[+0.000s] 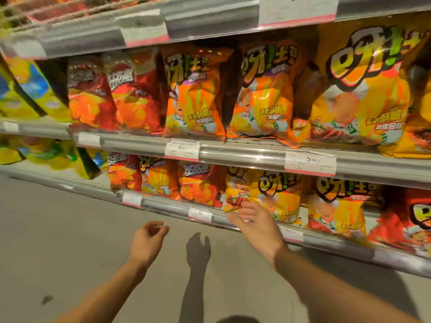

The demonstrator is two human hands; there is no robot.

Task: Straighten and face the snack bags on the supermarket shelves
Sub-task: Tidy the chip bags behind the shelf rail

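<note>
The right hand (254, 220) reaches with fingers spread to the lower left corner of a yellow snack bag (268, 197) on the lower shelf (326, 238), fingertips at its edge; whether they touch is unclear. The left hand (147, 241) hangs empty and loosely curled over the grey floor (58, 229), well apart from the shelves. Red bags (198, 185) stand left of the yellow one, orange bags (193, 94) on the middle shelf (233, 155) above, price tags (200, 214) along the rails
</note>
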